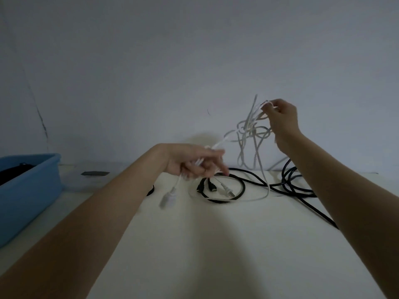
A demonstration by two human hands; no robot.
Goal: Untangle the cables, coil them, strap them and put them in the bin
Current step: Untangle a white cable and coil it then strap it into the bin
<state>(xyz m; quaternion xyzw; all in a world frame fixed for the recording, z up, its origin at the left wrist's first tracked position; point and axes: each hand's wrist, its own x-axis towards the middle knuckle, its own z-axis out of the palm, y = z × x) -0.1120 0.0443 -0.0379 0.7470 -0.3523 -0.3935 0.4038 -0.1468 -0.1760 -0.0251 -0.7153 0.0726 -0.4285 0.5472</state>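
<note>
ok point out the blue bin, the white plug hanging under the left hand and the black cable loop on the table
blue bin (32, 190), head view, on its outer side wall
white plug (168, 198), head view, on the plug body
black cable loop (243, 188), head view, on the loop's right curve

Your right hand (280, 119) pinches a tangled white cable (251, 134) up off the white table (216, 244). Your left hand (194, 162), motion-blurred, grips the same cable lower down; its white connector (168, 198) hangs below. Black cables (237, 186) lie looped on the table. Blue bin (28, 190) at left, dark contents inside.
</note>
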